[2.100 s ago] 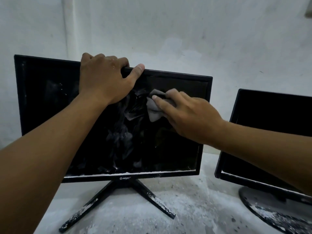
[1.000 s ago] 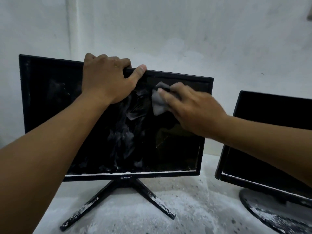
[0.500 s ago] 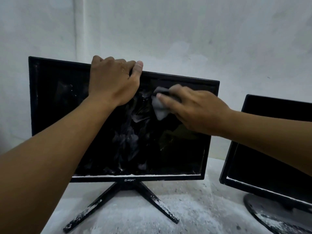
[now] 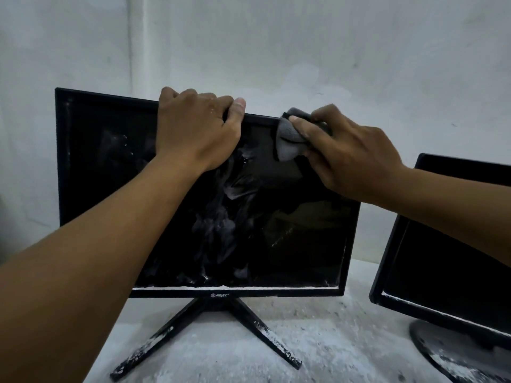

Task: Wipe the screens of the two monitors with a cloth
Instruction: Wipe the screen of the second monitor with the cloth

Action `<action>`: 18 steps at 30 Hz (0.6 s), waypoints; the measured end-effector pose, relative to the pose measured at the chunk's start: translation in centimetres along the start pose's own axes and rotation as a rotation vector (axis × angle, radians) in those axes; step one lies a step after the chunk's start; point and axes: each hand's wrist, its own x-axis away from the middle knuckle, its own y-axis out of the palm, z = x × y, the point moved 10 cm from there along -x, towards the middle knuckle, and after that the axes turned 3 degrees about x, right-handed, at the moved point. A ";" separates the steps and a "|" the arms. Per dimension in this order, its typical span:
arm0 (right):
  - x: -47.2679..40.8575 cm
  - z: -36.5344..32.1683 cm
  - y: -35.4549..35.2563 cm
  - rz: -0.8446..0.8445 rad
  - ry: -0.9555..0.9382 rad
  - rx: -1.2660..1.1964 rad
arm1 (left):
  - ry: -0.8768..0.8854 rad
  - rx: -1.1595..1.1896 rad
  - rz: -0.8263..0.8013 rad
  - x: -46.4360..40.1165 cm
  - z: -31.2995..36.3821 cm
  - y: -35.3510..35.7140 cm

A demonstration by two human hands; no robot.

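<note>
Head view: the first of the two wiping jobs is in hand. The near monitor (image 4: pixel 204 194) stands at the centre of the frame on a dusty pale surface (image 4: pixel 326 341), its X-shaped stand (image 4: pixel 206 324) speckled white. The left hand (image 4: pixel 195 128) sits at 12 o'clock on the top bezel, fingers (image 4: pixel 177 94) curled over the back edge and thumb hooked along the front, so it grips the frame and steadies it. Just beside it, toward 1 o'clock, the right hand (image 4: pixel 348 153) pinches a bunched grey cloth (image 4: pixel 290 139) between thumb and curled fingers and presses it against the glass right under the top bezel, with part of the cloth reaching over the edge.

The screen is far from clean, by my reading: grey smears run down its middle from 12 toward 6 o'clock, and the left half at 9 o'clock looks hazy. A white line of dust lies along the bottom bezel.

The second monitor (image 4: pixel 442 244) stands at 3 o'clock, angled and partly cut off, untouched by either hand.

The next move likely calls for dragging the cloth across the smeared centre while the left hand holds firm, since a hard push could tip the monitor back.
</note>
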 end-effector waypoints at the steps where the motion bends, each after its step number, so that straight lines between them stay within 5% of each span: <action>1: -0.8 -0.5 0.0 0.008 -0.003 -0.014 | 0.004 -0.002 -0.004 0.0 0.2 0.0; 6: -3.3 -2.7 0.2 0.020 -0.051 0.004 | 0.044 -0.031 0.007 0.0 0.5 -0.5; 18: 2.2 1.7 0.0 0.001 0.163 0.032 | -0.005 -0.006 -0.028 -0.1 -0.3 -0.2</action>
